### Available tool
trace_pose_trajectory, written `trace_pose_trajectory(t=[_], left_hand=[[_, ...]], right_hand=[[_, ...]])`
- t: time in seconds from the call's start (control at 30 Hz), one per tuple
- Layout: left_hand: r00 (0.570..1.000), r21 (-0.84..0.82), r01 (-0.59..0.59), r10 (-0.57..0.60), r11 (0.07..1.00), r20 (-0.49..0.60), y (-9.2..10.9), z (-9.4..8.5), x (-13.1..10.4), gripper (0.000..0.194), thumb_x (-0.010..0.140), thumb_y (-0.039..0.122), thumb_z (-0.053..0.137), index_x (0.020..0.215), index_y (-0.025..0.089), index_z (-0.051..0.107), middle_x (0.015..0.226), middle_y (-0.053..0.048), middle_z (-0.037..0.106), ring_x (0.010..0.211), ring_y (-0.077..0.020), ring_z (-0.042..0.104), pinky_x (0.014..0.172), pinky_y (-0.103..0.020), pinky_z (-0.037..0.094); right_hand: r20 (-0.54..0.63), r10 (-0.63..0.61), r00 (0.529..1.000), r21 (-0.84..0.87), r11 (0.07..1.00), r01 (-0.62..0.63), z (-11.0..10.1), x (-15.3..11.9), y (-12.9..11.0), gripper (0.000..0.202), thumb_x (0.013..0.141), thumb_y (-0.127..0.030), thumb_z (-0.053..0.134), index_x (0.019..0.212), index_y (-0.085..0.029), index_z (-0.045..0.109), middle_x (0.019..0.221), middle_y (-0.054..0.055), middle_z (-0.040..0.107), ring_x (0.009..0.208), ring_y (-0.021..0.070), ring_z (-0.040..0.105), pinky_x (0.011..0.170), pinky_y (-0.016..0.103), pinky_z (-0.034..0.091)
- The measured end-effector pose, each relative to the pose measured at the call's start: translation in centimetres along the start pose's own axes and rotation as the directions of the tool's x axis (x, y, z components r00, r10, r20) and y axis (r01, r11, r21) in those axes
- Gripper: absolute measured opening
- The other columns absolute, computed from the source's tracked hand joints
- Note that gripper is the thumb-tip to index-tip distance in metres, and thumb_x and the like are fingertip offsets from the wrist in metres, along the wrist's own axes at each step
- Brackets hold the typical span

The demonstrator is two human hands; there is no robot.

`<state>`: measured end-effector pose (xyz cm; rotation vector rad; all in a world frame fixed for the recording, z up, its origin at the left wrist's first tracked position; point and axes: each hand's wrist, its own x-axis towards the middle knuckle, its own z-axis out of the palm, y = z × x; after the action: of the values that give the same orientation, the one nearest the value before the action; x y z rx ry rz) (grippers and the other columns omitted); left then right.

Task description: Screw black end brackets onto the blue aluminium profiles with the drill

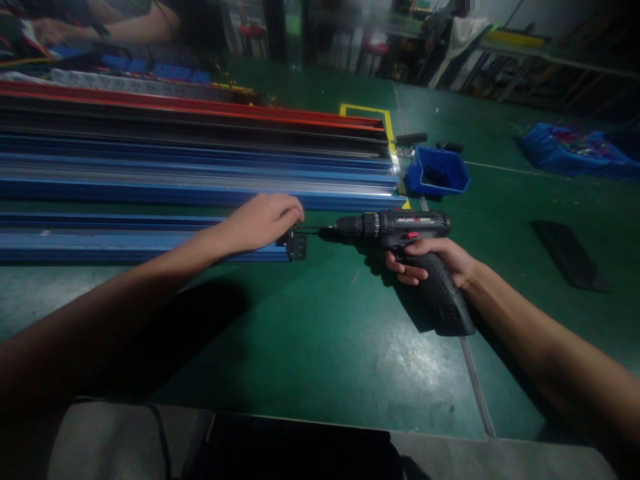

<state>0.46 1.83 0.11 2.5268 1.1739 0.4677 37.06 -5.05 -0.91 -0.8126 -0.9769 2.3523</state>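
My right hand is wrapped round the grip of a black cordless drill, which points left. Its long thin bit reaches to a black end cap at the right end of a blue metal profile. Whether the tip sits in a screw is too small to tell. My left hand lies closed over that end of the profile, its thumb and fingers curled at the end cap. Some of its fingertips are hidden behind the cap.
Several long blue, black and red profiles lie behind, side by side. A blue bin with dark parts stands at their right end. A dark phone-like slab lies on the green table. Another person's arm is at the far left.
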Motion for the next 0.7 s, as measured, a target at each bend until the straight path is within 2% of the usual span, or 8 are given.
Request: trace_pose_trajectory(t=[0.7], left_hand=[[1.0,0.001,-0.002,0.002,1.0,-0.005,-0.1,0.05,0.01,0.04,0.099,0.036,0.04,0.096,0.016,0.075,0.097,-0.009,0.078,0.091,-0.0235,0.07,0.086,-0.035,0.052]], right_hand=[[0.0,0.018,1.0,0.009,1.0,-0.018,0.06,-0.02,-0.05,0.021,0.091,-0.021,0.067,0.102,-0.004,0.071,0.085,0.008,0.065,0.052,0.0053,0.047,0.06,0.023,0.055]])
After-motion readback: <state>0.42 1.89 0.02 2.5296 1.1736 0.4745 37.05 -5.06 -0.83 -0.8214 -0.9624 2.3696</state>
